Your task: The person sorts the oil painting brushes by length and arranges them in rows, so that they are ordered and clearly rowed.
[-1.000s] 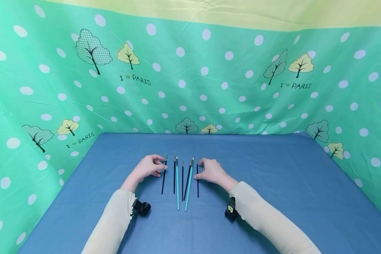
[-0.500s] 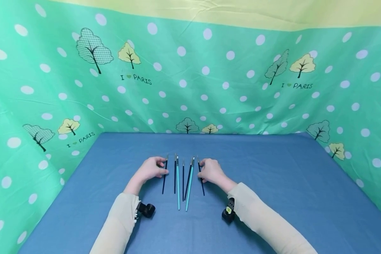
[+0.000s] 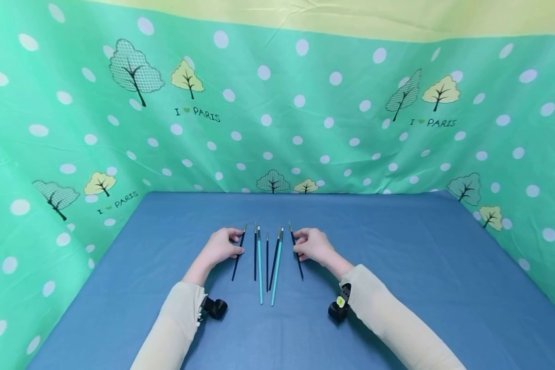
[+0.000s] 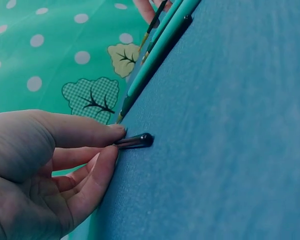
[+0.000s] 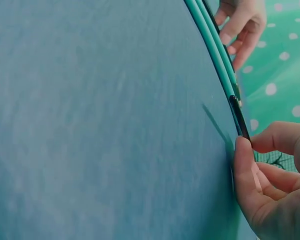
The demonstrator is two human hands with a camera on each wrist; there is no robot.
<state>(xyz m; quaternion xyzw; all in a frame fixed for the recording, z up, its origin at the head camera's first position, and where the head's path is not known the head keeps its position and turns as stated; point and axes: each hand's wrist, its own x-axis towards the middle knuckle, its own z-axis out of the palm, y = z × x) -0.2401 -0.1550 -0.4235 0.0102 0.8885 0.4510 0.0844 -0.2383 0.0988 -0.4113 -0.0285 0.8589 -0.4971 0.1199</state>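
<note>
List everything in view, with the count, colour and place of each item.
Held paintbrushes: 2, black, one pinched at each outer end of the row
Loose black paintbrushes: 3, black, on the table between the held ones
Teal paintbrushes: 2, teal, on the table, each close beside a loose black one
Table: 1, blue, under the paintbrushes
Backdrop: 1, green with pale dots, printed trees and lettering, yellowish band on top, behind the table and at both sides
Wrist cameras: 2, black, one at each wrist
Sleeves: 2, pale beige, one on each arm
Left grip: 1, bare hand, at the row's left end
Right grip: 1, bare hand, at the row's right end
</note>
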